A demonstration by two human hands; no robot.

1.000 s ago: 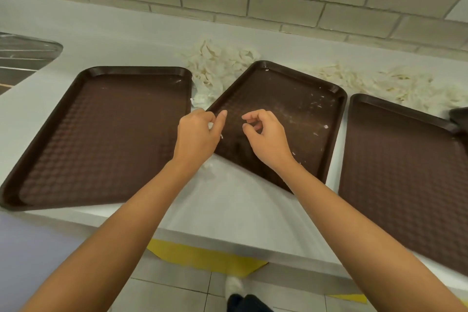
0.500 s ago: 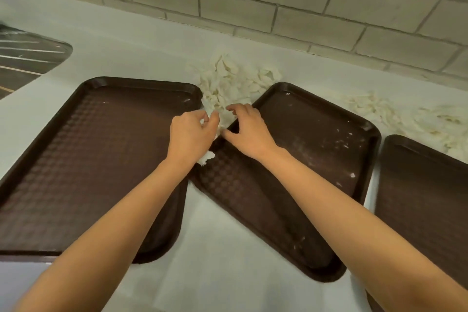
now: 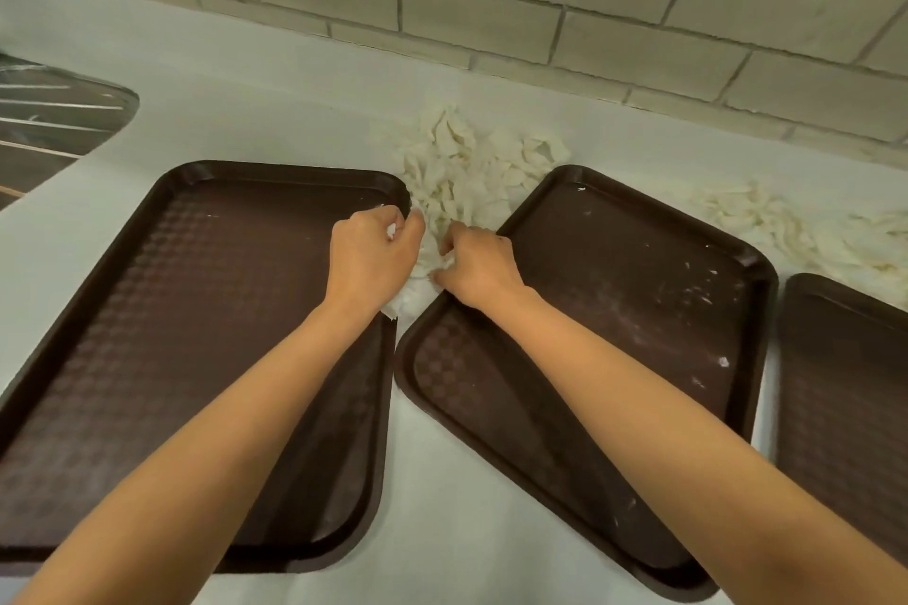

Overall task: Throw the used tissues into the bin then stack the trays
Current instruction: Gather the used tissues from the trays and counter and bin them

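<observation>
With left hand (image 3: 373,255) and right hand (image 3: 475,268) each clutching wads from the shredded tissue pile (image 3: 467,172) in the far gap between left tray (image 3: 196,334) and middle tray (image 3: 629,290), loose scraps could slip free and scatter across the trays

3 trays (image 3: 196,310) (image 3: 638,285) (image 3: 845,383), 2 tissue piles (image 3: 467,172) (image 3: 810,231), 2 hands (image 3: 368,255) (image 3: 476,265).

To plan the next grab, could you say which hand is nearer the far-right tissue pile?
Right. The right hand sits left of the far-right tissue pile, across the middle tray; the left hand is farther left, over the left tray.
</observation>
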